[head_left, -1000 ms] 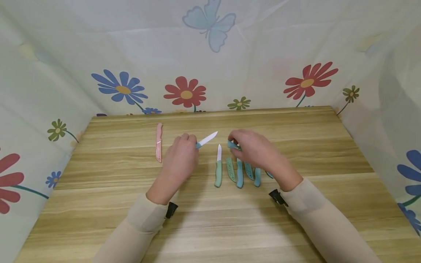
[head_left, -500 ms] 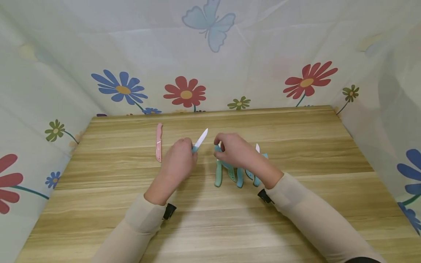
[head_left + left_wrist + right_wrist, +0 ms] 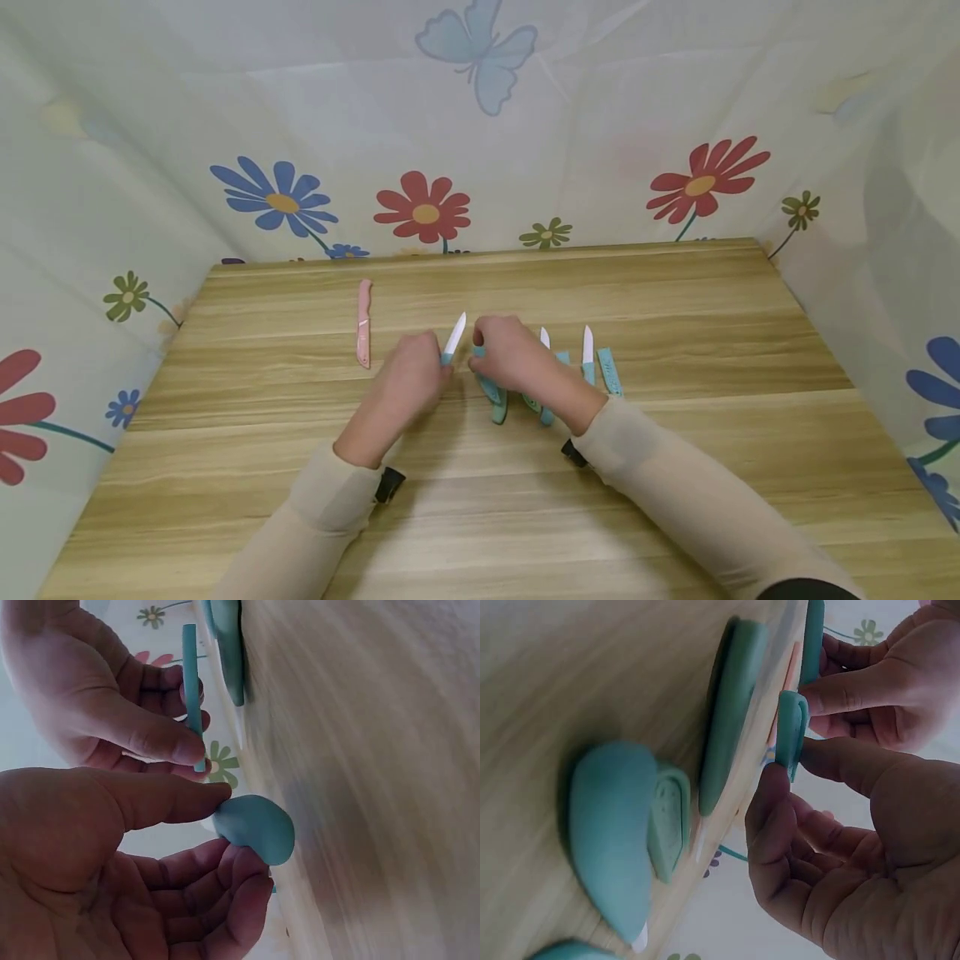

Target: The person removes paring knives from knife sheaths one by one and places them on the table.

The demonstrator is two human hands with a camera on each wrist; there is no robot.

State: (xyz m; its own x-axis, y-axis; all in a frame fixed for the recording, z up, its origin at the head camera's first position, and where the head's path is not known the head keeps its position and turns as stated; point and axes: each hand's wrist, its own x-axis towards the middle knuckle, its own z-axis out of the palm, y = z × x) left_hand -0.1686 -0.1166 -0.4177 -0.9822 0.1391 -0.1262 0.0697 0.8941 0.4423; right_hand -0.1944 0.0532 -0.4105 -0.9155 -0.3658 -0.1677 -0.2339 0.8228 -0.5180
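My left hand [image 3: 408, 375] pinches the blue handle of a paring knife [image 3: 454, 335]. Its white blade is bare and points up and away. In the left wrist view the handle's rounded end [image 3: 259, 829] sits between thumb and fingers. Close to its right, my right hand [image 3: 513, 354] pinches a blue blade cover [image 3: 787, 731] between thumb and fingertips. Blade and cover are apart. Beneath the right hand lies a green paring knife [image 3: 499, 412], mostly hidden in the head view; the right wrist view shows its green handle [image 3: 735, 712].
Right of it on the wooden table [image 3: 675, 333] lie a green cover [image 3: 532, 403], a blue knife [image 3: 545, 337], another blue knife [image 3: 588, 346] and a blue cover [image 3: 610, 372]. A pink knife in its cover [image 3: 363, 325] lies at left. A flowered cloth [image 3: 600, 125] rises behind.
My right hand has moved left and slightly nearer, carrying the blue cover towards the knife. The left hand has turned the blade more upright and drawn it a little left and nearer.
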